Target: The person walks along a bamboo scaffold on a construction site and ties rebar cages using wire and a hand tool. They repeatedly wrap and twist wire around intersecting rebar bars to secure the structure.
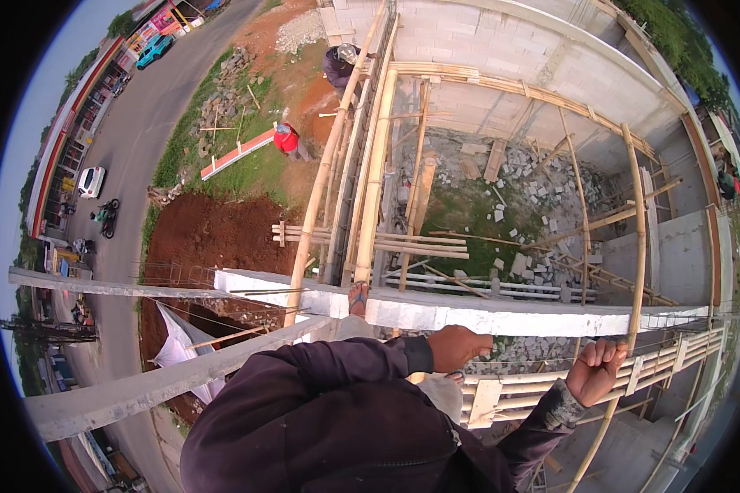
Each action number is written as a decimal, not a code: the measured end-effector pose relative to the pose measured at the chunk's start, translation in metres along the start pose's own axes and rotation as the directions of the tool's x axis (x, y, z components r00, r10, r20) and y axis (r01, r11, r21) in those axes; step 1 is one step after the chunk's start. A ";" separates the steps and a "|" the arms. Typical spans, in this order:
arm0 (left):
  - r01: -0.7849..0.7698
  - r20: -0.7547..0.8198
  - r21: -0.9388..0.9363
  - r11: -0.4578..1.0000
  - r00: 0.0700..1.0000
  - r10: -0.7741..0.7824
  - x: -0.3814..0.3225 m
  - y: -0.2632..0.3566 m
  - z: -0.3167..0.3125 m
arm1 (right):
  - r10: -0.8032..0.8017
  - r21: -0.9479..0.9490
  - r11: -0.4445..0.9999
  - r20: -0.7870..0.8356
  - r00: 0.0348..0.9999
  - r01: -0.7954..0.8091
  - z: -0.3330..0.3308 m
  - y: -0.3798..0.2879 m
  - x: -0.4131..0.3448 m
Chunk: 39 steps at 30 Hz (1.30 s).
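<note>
My left hand [459, 349] is curled closed above the white block wall top [481, 320], with thumb and fingertips pinched together. Across from it, my right hand [597, 371] is closed in a fist beside an upright bamboo pole [635, 277]; whether it touches the pole is hard to tell. A thin string [533, 361] appears faintly between the two hands, its ends hidden in the fingers. My one sandalled foot [357, 299] stands on the wall top. The other foot [455, 374] is partly hidden below my left hand, near a bamboo platform [530, 394].
A deep drop with broken blocks [530, 179] lies beyond the wall. Bamboo scaffold poles [376, 179] rise ahead. A person in dark clothing [342, 65] works at the far formwork; another in red [288, 140] stands on the ground. Concrete beams [179, 382] extend left towards the road [142, 135].
</note>
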<state>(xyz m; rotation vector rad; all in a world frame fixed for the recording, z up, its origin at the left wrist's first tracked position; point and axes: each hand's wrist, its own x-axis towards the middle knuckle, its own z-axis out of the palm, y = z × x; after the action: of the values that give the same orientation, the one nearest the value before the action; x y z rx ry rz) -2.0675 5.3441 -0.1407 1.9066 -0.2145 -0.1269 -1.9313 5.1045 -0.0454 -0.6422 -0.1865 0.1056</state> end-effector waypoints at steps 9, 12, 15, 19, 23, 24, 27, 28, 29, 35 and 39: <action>-0.080 0.157 -0.161 0.984 0.982 0.106 0.008 0.008 0.051 | -0.364 -0.233 0.911 -0.064 0.929 0.340 -0.069 -0.175 -0.025; -0.109 0.220 -0.265 0.958 0.961 0.170 0.010 0.011 0.064 | -0.289 -0.238 0.934 -0.062 0.955 0.267 -0.105 -0.220 -0.045; -0.029 0.296 -0.495 0.868 0.934 0.200 0.013 0.015 0.075 | -0.252 -0.227 0.944 -0.034 0.967 0.238 -0.118 -0.237 -0.049; 0.174 0.458 -0.563 0.808 0.879 0.130 0.013 0.025 0.076 | -0.342 -0.129 0.928 0.075 0.937 0.349 -0.087 -0.225 -0.044; 0.201 0.532 -0.553 0.809 0.832 0.156 0.012 0.039 0.074 | -0.456 -0.179 0.880 -0.056 0.888 0.440 -0.038 -0.212 -0.080; 0.207 0.502 -0.528 0.824 0.859 0.105 0.010 0.043 0.080 | -0.491 -0.232 0.859 -0.118 0.863 0.457 -0.033 -0.213 -0.088; 0.274 0.597 -0.457 0.846 0.799 0.064 0.009 0.028 0.098 | -0.525 -0.382 0.830 -0.291 0.800 0.406 -0.028 -0.225 -0.121; 0.152 0.548 -0.373 0.916 0.832 0.085 0.008 0.014 0.104 | -0.625 -0.522 0.733 -0.262 0.736 0.436 -0.025 -0.236 -0.134; -0.034 0.439 -0.257 0.966 0.886 0.148 0.007 -0.005 0.108 | -0.655 -0.594 0.687 -0.259 0.709 0.418 -0.023 -0.245 -0.145; 0.134 0.423 0.508 0.851 0.821 -0.382 -0.021 -0.138 0.112 | -0.815 -0.899 0.426 -0.432 0.387 -0.106 -0.062 -0.265 -0.218; 0.362 0.566 0.376 0.853 0.639 -0.521 -0.031 -0.175 0.112 | -0.724 -0.777 0.536 -0.625 0.292 -0.330 -0.126 -0.235 -0.279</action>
<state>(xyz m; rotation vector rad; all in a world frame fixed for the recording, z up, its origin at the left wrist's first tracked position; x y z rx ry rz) -2.1042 5.3053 -0.3438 2.0452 -0.2227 -1.1785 -2.1691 4.8007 -0.0413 -1.5602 0.9800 -0.7839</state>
